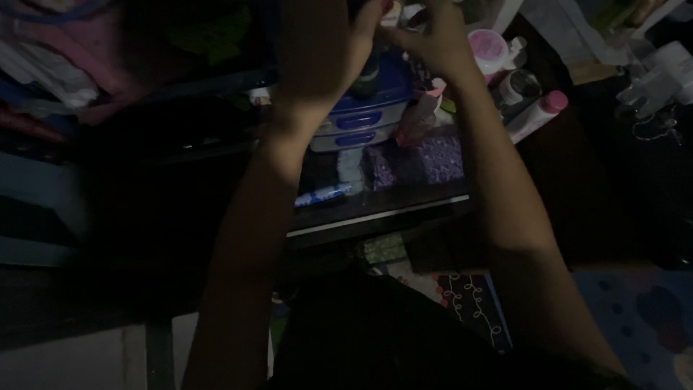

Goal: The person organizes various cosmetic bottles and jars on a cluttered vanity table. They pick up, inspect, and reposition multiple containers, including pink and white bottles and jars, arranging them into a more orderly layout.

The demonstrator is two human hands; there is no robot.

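Left hand [361, 22] and right hand [433, 36]: raised together at far edge, pinching a small pale item [392, 13], grip details unclear in dimness; above blue drawer box [364, 115]; advise steady two-handed hold

the dark tabletop [563, 180] lies bare along its near right part; toward its far edge the blue drawer box [364, 119], purple pouch [419, 162] and pink-capped bottle [535, 115] crowd the way.

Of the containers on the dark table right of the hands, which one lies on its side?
The white bottle with the pink cap; the pink-lidded jar and the dark jar beside it stand upright.
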